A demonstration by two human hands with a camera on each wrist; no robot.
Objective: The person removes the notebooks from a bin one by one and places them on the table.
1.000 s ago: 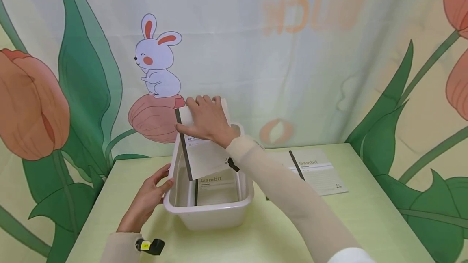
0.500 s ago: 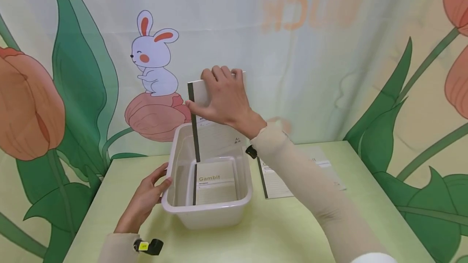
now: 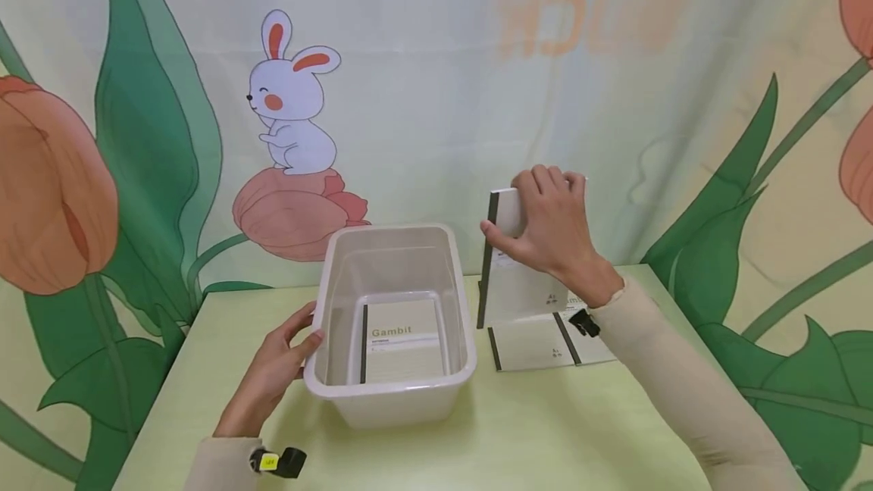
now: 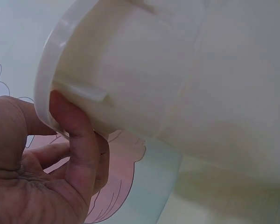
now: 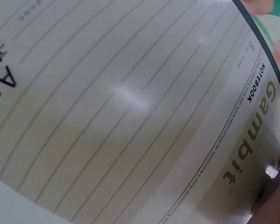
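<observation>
A person is sitting at a pale green table [image 3: 546, 430] in front of a curtain [image 3: 436, 97] printed with a rabbit and tulips. The right hand [image 3: 552, 229] is gripping a notebook [image 3: 508, 290] by its top edge, fingers curled over the top and thumb on the cover, holding it upright. The notebook's lower edge is hanging just above two more notebooks [image 3: 539, 343] lying flat on the table to the right of a white plastic tub [image 3: 392, 392]. The left hand [image 3: 273, 373] is holding the tub's left rim, thumb over the rim and fingers curled under the lip. One notebook labelled "Gambit" [image 3: 402, 347] is lying flat inside the tub on its bottom.
</observation>
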